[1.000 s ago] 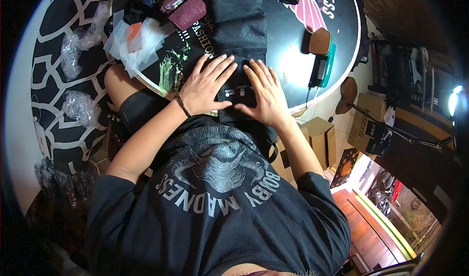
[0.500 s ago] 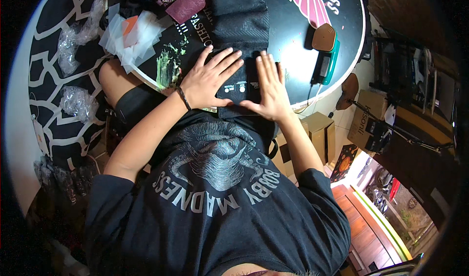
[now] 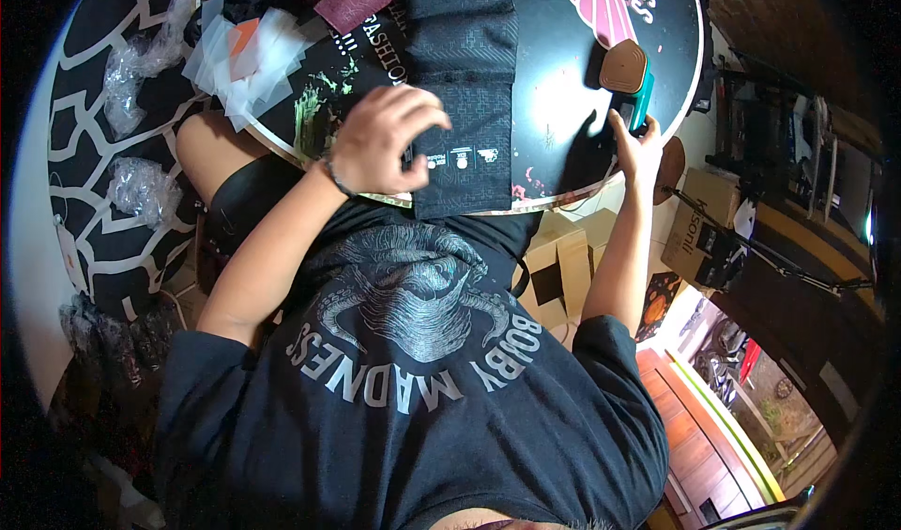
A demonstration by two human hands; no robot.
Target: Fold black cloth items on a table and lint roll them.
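Observation:
A long strip of black patterned cloth [image 3: 460, 56] lies flat on the round table, its near end printed with small white logos. Over the cloth's left edge hovers my left hand [image 3: 385, 140], fingers curved and thumb apart, holding nothing. My right hand [image 3: 640, 150] is at the table's right rim, its fingers closed round the lower end of a small teal hand iron [image 3: 642, 107]. The iron's brown plate [image 3: 624, 67] faces up. Part of its handle is hidden by my fingers.
The black round table [image 3: 554, 154] has a pale rim. Thin translucent sheets [image 3: 249, 61] with an orange piece lie at left, maroon folded cloth [image 3: 355, 2] at the far left. Crumpled clear plastic [image 3: 143, 192] lies left of my leg. Cardboard boxes [image 3: 558, 267] stand below the right side.
Both hands have come off the cloth, where they lay flat. My left hand has lifted and curled; my right hand has moved right and taken hold of the hand iron.

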